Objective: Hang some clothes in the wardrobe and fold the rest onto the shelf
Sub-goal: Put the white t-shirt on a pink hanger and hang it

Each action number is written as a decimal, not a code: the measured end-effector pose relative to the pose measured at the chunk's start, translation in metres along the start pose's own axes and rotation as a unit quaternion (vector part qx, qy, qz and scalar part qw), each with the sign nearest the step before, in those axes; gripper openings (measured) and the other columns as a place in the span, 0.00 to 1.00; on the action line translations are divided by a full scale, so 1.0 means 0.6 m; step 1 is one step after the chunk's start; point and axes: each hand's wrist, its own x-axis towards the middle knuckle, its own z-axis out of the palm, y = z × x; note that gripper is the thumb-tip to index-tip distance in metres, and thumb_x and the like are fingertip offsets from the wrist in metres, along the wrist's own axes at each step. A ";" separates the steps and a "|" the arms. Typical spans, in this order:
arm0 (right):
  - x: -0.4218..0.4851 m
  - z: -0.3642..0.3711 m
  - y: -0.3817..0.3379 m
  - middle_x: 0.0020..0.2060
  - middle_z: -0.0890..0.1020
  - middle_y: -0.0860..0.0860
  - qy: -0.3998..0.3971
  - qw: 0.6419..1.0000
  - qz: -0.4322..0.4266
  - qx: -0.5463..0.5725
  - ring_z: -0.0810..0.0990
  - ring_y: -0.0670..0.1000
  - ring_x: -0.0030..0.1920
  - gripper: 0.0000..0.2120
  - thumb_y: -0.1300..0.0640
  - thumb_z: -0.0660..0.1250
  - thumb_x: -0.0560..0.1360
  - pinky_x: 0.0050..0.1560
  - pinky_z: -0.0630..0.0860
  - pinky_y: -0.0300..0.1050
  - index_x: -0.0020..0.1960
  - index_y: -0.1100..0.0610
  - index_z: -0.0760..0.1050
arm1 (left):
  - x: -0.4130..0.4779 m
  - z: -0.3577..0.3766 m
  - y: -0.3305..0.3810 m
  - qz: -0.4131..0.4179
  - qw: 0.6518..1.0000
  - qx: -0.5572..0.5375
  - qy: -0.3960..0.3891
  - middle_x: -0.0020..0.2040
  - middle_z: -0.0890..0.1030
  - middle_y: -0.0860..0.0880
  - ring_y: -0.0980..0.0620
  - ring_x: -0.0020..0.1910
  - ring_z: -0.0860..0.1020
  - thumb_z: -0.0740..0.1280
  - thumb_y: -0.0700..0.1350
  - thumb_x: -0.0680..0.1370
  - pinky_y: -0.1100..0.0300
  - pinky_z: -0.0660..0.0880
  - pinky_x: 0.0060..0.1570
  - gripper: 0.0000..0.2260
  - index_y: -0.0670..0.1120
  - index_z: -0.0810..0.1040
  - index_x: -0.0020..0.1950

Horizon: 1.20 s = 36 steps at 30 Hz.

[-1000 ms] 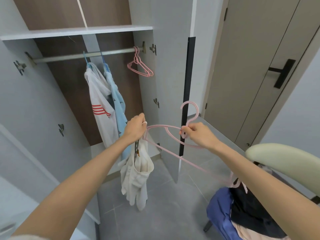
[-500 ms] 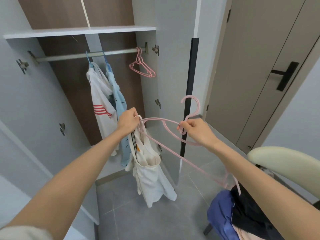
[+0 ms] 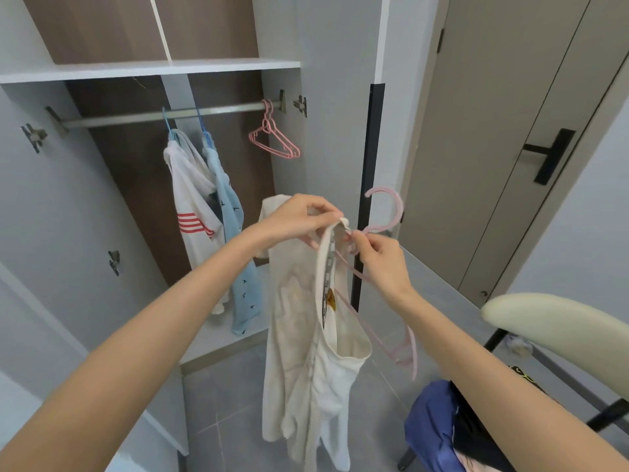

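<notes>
A cream white garment [image 3: 306,352] hangs in front of me, half threaded onto a pink hanger [image 3: 388,216]. My left hand [image 3: 299,219] pinches the garment's collar at the top. My right hand [image 3: 377,257] grips the hanger's neck just below its hook. One hanger arm sticks out low on the right, outside the cloth. Behind, the wardrobe rail [image 3: 170,114] carries a white shirt with red stripes [image 3: 190,199], a light blue shirt [image 3: 231,233] and empty pink hangers [image 3: 272,137]. A white shelf [image 3: 149,68] runs above the rail.
A chair with a cream backrest [image 3: 558,332] stands at the right, with a pile of blue and black clothes [image 3: 442,430] on its seat. The open wardrobe door edge [image 3: 367,185] is just behind my hands. A closed room door with a black handle [image 3: 548,155] lies beyond.
My hands have come close together and risen. The garment's collar has been drawn over the hanger toward its neck, and the cloth now hangs straight down in front.
</notes>
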 end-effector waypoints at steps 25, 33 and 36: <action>0.002 -0.078 -0.077 0.17 0.65 0.43 0.156 0.952 0.085 0.250 0.61 0.42 0.20 0.19 0.58 0.63 0.78 0.19 0.61 0.30 0.28 0.60 0.69 | -0.028 -0.061 -0.123 -0.312 0.868 -0.365 0.127 0.60 0.76 0.43 0.44 0.60 0.75 0.65 0.68 0.71 0.44 0.72 0.62 0.35 0.45 0.68 0.68; -0.004 -0.077 -0.069 0.27 0.74 0.52 0.166 0.959 0.059 0.221 0.65 0.41 0.20 0.18 0.60 0.63 0.78 0.22 0.65 0.30 0.29 0.61 0.72 | -0.007 -0.065 -0.103 -0.283 0.828 -0.450 0.178 0.47 0.79 0.47 0.51 0.46 0.78 0.65 0.46 0.79 0.57 0.76 0.45 0.05 0.46 0.75 0.52; -0.006 -0.083 -0.054 0.24 0.69 0.51 0.177 0.951 0.105 0.231 0.61 0.44 0.23 0.17 0.58 0.64 0.76 0.24 0.65 0.32 0.28 0.59 0.71 | -0.001 -0.091 -0.131 -0.239 0.788 -0.509 0.250 0.56 0.80 0.44 0.47 0.54 0.79 0.63 0.48 0.80 0.49 0.78 0.54 0.09 0.45 0.73 0.58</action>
